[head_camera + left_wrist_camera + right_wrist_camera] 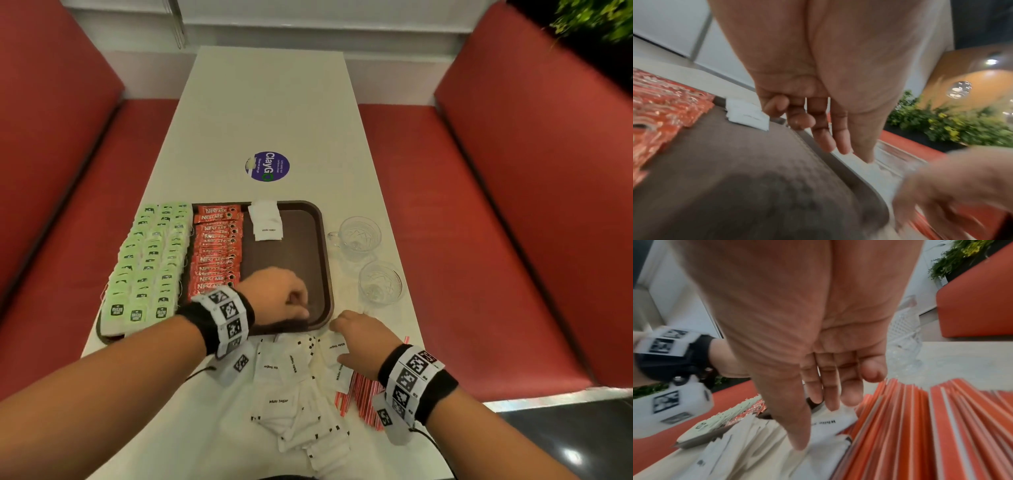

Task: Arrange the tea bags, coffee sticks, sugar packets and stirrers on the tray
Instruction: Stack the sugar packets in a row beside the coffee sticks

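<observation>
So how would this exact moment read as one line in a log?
left hand: over tray, holding nothing | right hand: reaching loose sugar packets | stirrers: still on table

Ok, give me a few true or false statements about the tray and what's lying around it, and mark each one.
1. The coffee sticks lie in a column on the tray. True.
2. All the sugar packets are on the tray. False: a small stack is, but most lie loose on the table near the right hand.
3. Two glass cups stand right of the tray. True.
4. The stirrers are on the tray. False: they lie on the table under the right wrist.
5. The left hand holds a tea bag. False: it holds nothing.
</observation>
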`<action>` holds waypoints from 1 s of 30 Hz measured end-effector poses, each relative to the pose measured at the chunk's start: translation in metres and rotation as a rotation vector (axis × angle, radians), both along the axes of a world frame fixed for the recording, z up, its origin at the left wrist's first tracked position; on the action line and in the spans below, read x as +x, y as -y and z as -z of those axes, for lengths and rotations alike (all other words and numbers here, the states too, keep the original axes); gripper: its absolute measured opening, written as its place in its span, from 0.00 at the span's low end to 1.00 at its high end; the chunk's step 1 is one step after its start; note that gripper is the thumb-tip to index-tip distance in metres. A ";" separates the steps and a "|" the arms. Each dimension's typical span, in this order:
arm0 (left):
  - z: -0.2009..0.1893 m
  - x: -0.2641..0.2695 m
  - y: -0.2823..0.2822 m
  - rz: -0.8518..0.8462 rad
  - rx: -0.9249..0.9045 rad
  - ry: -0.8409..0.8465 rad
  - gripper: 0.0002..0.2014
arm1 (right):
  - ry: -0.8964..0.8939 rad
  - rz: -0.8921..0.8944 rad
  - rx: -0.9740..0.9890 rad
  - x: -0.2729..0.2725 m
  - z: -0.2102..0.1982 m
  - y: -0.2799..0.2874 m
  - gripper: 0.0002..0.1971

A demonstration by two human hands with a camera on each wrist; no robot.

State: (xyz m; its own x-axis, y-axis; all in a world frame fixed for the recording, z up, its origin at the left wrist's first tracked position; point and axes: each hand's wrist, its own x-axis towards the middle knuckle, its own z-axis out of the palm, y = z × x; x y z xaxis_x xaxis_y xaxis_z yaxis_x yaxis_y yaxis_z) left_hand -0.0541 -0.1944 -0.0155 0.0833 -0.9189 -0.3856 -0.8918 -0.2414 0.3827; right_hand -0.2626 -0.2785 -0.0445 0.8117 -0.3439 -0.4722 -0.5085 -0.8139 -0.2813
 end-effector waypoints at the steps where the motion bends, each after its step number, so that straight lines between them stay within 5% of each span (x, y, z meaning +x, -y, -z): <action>1: 0.003 -0.008 -0.006 0.061 0.028 0.009 0.13 | -0.005 0.004 -0.008 0.000 0.001 -0.001 0.26; 6: 0.016 -0.027 -0.029 0.255 0.082 0.125 0.20 | -0.024 0.002 -0.004 0.001 0.006 -0.007 0.22; 11: 0.012 -0.030 -0.036 0.269 0.053 0.150 0.14 | -0.029 -0.016 -0.029 0.003 0.003 -0.010 0.18; 18: -0.004 -0.017 -0.048 0.049 -0.006 -0.010 0.07 | 0.052 -0.025 -0.017 0.001 -0.010 -0.016 0.07; 23: -0.017 -0.002 -0.062 -0.219 -0.174 -0.206 0.10 | 0.235 0.094 0.089 0.005 -0.020 -0.018 0.11; 26: -0.022 0.003 -0.069 -0.251 -0.237 -0.191 0.10 | 0.336 0.197 0.183 0.011 -0.024 -0.018 0.16; 30: -0.024 0.002 -0.073 -0.279 -0.294 -0.185 0.05 | 0.432 0.241 0.314 0.022 -0.031 -0.023 0.06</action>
State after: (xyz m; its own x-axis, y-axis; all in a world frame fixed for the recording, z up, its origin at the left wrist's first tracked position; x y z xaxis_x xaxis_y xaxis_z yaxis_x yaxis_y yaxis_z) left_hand -0.0517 -0.1216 0.0086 0.2980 -0.9438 -0.1428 -0.7178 -0.3202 0.6183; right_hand -0.2410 -0.2559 -0.0130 0.8694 -0.4397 -0.2252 -0.4545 -0.5333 -0.7135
